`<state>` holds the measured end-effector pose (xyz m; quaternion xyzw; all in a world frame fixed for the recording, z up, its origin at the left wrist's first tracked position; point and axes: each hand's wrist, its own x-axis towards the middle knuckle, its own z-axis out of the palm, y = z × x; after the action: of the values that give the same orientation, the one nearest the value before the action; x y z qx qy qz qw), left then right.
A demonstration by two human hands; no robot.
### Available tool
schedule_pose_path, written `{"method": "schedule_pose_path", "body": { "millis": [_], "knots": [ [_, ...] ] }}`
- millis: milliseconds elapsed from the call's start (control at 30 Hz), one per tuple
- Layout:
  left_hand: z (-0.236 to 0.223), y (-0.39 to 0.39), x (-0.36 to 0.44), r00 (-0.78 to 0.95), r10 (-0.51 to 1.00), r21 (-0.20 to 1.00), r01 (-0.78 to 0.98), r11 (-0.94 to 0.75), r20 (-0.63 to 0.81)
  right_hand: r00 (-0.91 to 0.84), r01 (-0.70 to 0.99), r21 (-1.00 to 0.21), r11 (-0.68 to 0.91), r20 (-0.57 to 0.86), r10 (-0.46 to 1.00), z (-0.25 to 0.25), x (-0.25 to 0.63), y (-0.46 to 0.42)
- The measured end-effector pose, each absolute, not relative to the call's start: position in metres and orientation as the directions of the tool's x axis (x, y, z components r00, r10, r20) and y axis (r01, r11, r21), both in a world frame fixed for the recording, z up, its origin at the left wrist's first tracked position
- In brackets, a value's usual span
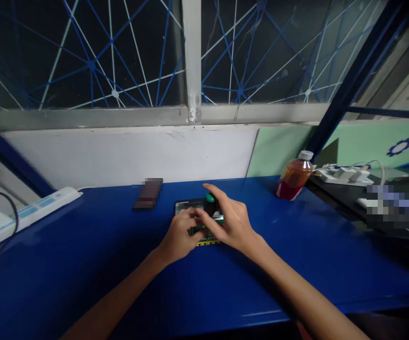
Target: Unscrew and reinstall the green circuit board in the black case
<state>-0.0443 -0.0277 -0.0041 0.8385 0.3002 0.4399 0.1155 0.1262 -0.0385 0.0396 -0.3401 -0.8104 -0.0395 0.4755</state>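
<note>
On the blue table lies a small dark case (181,206) with a clear, glossy part at its far side. Nearer to me a yellow-and-green patterned strip (209,244) shows under my fingers. My left hand (181,233) is closed at the case's left side, its fingertips around a narrow dark green part (191,231). My right hand (234,219) curls in from the right around a dark piece with a rounded green top (209,197). The right index finger stretches up past it, and the right thumb meets the left fingertips. My fingers hide much of the case.
A bottle (294,177) of reddish drink with a white cap stands at the back right. At the back left lies a blurred dark flat object (148,193). White power strips (55,200) rest at the left and on a dark surface at the right. Windows rise behind.
</note>
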Motion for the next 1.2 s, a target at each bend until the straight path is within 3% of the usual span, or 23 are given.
{"method": "schedule_pose_path", "body": {
  "millis": [1200],
  "knots": [
    [0.0003,-0.0282,-0.0436,0.466,0.638,0.534,0.351,-0.769,0.613,-0.337,0.531,-0.302,0.792,0.782,0.524,0.0358,0.1314,-0.0432]
  ]
}}
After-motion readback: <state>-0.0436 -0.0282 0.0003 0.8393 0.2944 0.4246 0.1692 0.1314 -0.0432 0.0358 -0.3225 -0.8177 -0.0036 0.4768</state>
